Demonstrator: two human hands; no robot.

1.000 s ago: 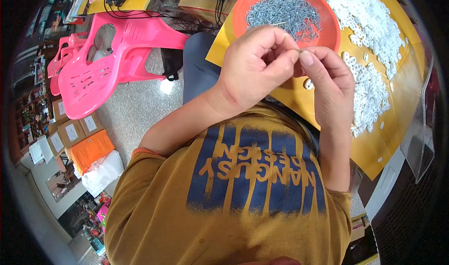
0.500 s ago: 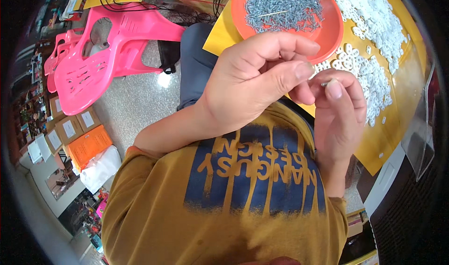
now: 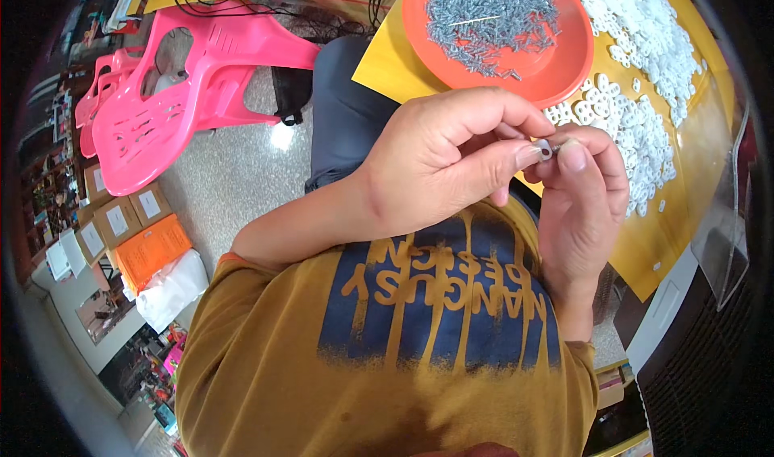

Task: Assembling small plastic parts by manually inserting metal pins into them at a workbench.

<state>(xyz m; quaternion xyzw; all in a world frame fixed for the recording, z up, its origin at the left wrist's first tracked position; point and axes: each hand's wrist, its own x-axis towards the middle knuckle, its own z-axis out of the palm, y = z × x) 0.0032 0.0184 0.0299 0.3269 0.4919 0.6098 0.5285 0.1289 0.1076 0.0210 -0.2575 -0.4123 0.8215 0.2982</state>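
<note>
Between the thumb and fingers of my left hand (image 3: 451, 155) is a small white plastic piece with holes (image 3: 546, 149). My right hand (image 3: 580, 187) pinches a tiny metal screw (image 3: 562, 144), mostly covered by the thumb and forefinger. The screw's end meets or nearly meets the piece; whether it sits inside a hole cannot be made out. Just beyond the hands, an orange-red bowl (image 3: 564, 78) holds a heap of grey screws (image 3: 492, 22) with a thin pale stick (image 3: 476, 21) on top. White pieces like the held one lie in a pile (image 3: 637, 151) to the right.
A yellow table (image 3: 661, 247) carries the bowl and the piles, with a bigger heap of white pieces (image 3: 657, 46) farther back. A clear plastic sheet (image 3: 730, 215) stands at the right. Pink plastic chairs (image 3: 153, 135), cardboard boxes (image 3: 121, 219) and an orange package (image 3: 153, 251) are on the left.
My left hand has come down and right, closing its fingers on the white piece, which now shows beside the screw. Screws near the bowl's front are uncovered. My right hand has barely moved.
</note>
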